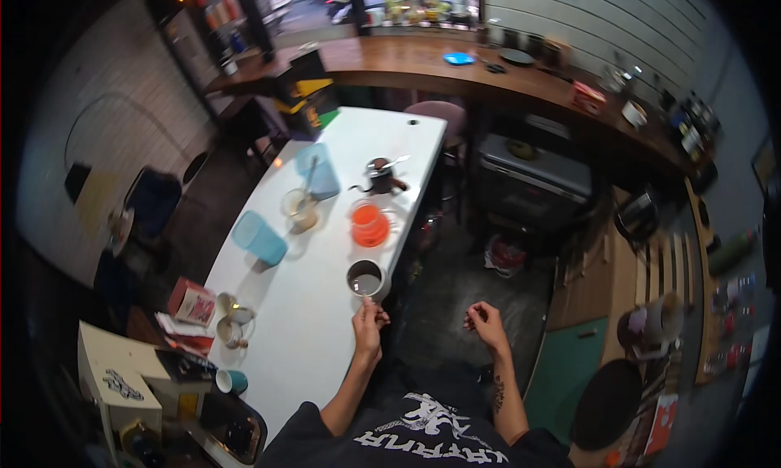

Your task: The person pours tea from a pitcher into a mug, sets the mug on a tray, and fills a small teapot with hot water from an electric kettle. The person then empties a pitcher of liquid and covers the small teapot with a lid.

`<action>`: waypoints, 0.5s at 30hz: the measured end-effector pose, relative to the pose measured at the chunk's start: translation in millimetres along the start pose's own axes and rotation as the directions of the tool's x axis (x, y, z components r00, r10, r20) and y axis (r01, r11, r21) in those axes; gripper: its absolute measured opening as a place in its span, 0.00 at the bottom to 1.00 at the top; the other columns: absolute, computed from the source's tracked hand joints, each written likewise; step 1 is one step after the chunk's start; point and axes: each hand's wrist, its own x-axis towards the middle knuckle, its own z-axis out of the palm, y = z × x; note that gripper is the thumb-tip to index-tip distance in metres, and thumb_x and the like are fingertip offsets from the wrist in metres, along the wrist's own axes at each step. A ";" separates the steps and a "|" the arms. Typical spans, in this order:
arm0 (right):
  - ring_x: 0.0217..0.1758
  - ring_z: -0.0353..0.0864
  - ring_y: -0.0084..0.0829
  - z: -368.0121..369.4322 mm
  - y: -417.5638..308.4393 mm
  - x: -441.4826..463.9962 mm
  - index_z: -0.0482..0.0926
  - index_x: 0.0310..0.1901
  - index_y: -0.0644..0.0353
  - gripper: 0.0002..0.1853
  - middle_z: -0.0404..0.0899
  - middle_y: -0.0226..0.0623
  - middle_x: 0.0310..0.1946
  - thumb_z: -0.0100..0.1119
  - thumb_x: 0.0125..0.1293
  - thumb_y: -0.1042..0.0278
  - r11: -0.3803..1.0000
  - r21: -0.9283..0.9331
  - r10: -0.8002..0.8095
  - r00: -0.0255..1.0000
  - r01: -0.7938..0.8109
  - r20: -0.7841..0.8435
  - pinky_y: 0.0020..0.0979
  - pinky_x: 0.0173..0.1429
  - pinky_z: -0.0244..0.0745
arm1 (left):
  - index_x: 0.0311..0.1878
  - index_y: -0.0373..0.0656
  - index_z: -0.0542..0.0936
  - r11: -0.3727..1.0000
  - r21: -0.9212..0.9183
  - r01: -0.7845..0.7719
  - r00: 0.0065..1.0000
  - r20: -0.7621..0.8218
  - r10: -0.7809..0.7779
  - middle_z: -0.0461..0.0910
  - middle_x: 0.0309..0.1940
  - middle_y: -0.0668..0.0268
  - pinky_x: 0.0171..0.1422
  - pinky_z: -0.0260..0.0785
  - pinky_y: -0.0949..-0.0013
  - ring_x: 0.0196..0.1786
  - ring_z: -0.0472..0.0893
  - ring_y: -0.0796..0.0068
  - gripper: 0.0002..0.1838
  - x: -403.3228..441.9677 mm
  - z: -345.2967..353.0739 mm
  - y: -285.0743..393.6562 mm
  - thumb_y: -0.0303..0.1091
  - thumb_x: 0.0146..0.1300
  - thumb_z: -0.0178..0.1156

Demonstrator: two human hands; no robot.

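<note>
Near the right edge of the white table [313, 305], my left hand [368, 326] is closed on the handle of a round metal cup [365, 279]. Dark inside, with a bright reflection, the cup has contents I cannot make out. My right hand [486, 322] hangs above the floor to the right, fingers loosely curled and apart, holding nothing. Just beyond the cup stands an orange-red server [370, 226]. Behind it is a dark kettle-like pot [381, 177] with a spoon on top. A glass jug [299, 211] is farther left.
Two light-blue pitchers [260, 239] [317, 172] stand on the table. Small cups [232, 332], a teal cup [232, 381] and a red box [194, 301] line its left side. A wooden counter [390, 59] runs behind; a grey cooler [533, 171] and a green panel [565, 370] are right.
</note>
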 end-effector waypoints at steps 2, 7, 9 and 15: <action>0.28 0.80 0.24 -51.7 7.5 -11.6 0.76 0.38 0.66 0.08 0.79 0.35 0.27 0.54 0.70 0.69 0.997 0.071 -0.006 0.996 0.012 -0.090 0.24 0.32 0.77 | 0.36 0.42 0.72 0.997 0.056 0.059 0.977 0.201 -0.069 0.73 0.29 0.69 0.37 0.69 0.73 0.31 0.74 0.79 0.20 -5.6 37.7 -19.4 0.50 0.74 0.45; 0.28 0.81 0.23 -176.4 5.8 -66.2 0.77 0.39 0.65 0.14 0.79 0.34 0.27 0.51 0.72 0.61 0.989 0.115 -0.032 0.892 0.093 -0.450 0.24 0.33 0.76 | 0.38 0.39 0.75 0.958 0.133 0.256 0.809 0.513 -0.287 0.76 0.31 0.67 0.40 0.69 0.73 0.35 0.76 0.79 0.23 -32.8 165.3 -67.3 0.51 0.73 0.45; 0.29 0.80 0.23 -222.4 3.3 -97.4 0.77 0.39 0.65 0.16 0.79 0.34 0.28 0.49 0.73 0.58 0.984 0.141 -0.006 0.811 0.109 -0.585 0.24 0.35 0.75 | 0.38 0.40 0.75 0.938 0.196 0.285 0.709 0.615 -0.344 0.76 0.34 0.67 0.43 0.69 0.72 0.38 0.76 0.78 0.22 -38.2 211.7 -97.8 0.51 0.73 0.45; 0.35 0.79 0.21 -318.4 8.9 -207.5 0.76 0.41 0.65 0.15 0.78 0.32 0.34 0.47 0.74 0.59 0.974 -0.092 -0.129 0.172 0.209 -0.977 0.23 0.38 0.74 | 0.37 0.46 0.74 0.850 0.370 0.375 0.395 0.766 -0.508 0.78 0.48 0.66 0.52 0.66 0.66 0.48 0.76 0.74 0.18 -76.1 331.4 -172.8 0.51 0.73 0.47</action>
